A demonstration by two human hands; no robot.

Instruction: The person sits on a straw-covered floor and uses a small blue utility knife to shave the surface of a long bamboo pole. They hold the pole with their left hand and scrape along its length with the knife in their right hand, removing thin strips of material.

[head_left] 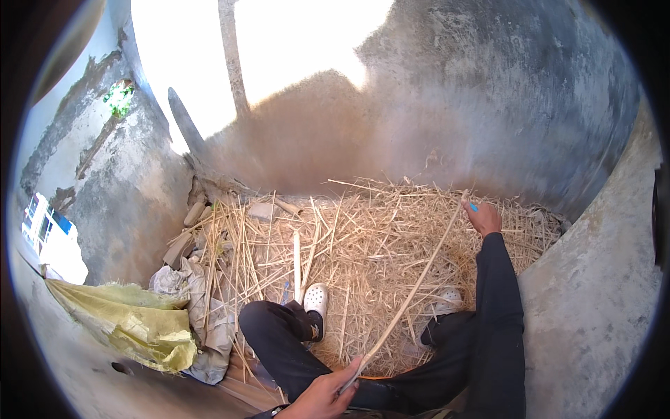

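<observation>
A long, thin, pale strip (412, 293), which looks like split cane or bamboo, slants across the space between my knees. My left hand (322, 395) is closed around its near end, low in the picture. Out at the far end, my right hand (486, 218) pinches the strip, with the arm stretched forward. A small blue thing (474, 207) shows at the right fingers; its kind is too small to tell. Beneath the strip lies a thick litter of straw-coloured shavings (377, 258).
Worn plaster walls (447, 105) enclose the space. Yellow sacking (139, 321) and crumpled pale cloth (209, 307) lie at the left, near stones (194, 214) and loose strips (241, 258). A pale stick (297, 265) stands beside my left shoe (316, 299); my right shoe (448, 300) rests among shavings.
</observation>
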